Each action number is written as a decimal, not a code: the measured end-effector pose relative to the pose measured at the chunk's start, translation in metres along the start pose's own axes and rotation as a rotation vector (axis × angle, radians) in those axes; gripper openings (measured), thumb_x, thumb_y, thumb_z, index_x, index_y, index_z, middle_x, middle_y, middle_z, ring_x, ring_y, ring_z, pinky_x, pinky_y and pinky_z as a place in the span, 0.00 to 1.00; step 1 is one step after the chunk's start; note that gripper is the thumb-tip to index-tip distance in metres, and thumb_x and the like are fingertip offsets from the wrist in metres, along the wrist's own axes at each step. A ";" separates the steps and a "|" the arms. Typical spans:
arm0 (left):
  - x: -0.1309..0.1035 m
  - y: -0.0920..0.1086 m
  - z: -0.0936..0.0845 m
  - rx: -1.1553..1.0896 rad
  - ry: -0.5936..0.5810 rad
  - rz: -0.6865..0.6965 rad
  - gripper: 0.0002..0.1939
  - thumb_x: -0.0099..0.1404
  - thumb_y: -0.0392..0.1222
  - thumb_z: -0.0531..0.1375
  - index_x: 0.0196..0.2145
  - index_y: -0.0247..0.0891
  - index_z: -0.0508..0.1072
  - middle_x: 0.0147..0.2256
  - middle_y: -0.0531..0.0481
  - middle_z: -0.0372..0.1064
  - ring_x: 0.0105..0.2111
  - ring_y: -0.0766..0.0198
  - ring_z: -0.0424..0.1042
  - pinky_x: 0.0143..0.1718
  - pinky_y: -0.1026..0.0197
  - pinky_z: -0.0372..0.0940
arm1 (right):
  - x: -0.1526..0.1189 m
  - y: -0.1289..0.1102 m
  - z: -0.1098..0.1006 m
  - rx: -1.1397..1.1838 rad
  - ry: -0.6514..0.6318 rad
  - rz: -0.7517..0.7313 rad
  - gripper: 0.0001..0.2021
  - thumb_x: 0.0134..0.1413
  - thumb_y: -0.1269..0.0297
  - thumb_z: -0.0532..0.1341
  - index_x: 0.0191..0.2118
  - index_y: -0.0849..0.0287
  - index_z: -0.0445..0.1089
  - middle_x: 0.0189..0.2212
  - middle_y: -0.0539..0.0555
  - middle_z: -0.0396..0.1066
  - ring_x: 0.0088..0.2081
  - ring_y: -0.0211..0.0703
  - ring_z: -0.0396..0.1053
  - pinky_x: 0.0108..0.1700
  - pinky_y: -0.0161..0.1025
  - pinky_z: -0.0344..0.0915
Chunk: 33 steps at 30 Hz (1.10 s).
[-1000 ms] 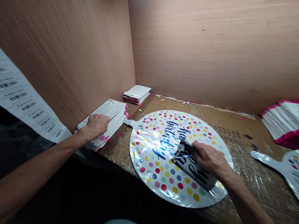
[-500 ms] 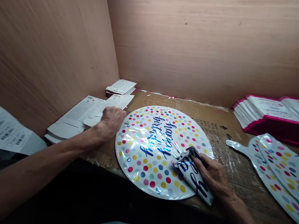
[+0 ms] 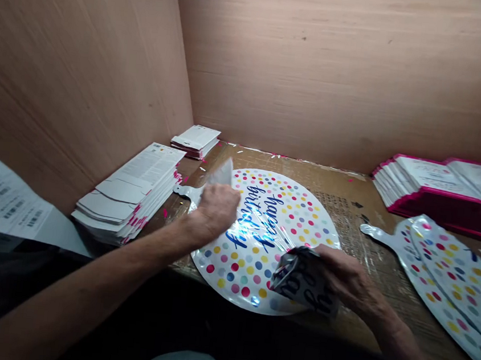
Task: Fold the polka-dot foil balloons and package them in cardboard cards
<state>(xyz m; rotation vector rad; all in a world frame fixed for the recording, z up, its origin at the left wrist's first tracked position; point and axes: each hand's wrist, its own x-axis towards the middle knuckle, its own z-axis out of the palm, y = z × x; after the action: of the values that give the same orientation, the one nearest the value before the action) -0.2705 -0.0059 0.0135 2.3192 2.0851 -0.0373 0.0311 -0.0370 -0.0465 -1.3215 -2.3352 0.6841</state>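
A flat, round foil balloon (image 3: 256, 273) with coloured dots and blue "happy birthday" lettering lies in front of me, its tail to the left. My left hand (image 3: 216, 212) is closed around a white printed card (image 3: 223, 173), blurred, held above the balloon's left part. My right hand (image 3: 344, 277) grips a folded foil balloon (image 3: 299, 278) with dark lettering, over the lower right of the flat one. Its open end faces left.
A stack of white cards (image 3: 128, 188) stands at left, a smaller card stack (image 3: 196, 140) behind it. More dotted balloons (image 3: 446, 270) lie at right, below pink-edged white packs (image 3: 433, 180). Wooden panels (image 3: 342, 70) close the back and left. A barcode sheet (image 3: 11, 196) hangs at left.
My left hand has lifted a card off the left stack and moved right over the balloon, uncovering its tail. My right hand has turned the folded balloon's end slightly upward.
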 end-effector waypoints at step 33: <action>0.049 -0.021 0.067 0.084 -0.002 0.670 0.08 0.62 0.29 0.56 0.29 0.33 0.74 0.31 0.41 0.73 0.33 0.59 0.72 0.36 0.58 0.64 | 0.077 -0.057 0.070 -0.496 -0.178 0.130 0.14 0.64 0.55 0.51 0.37 0.57 0.69 0.33 0.54 0.75 0.33 0.42 0.70 0.30 0.37 0.47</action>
<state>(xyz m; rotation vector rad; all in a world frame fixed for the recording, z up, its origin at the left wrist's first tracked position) -0.2862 0.0425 -0.0556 2.9238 1.2246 -0.1133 -0.0838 -0.0112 -0.0649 -1.6887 -2.6941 0.2683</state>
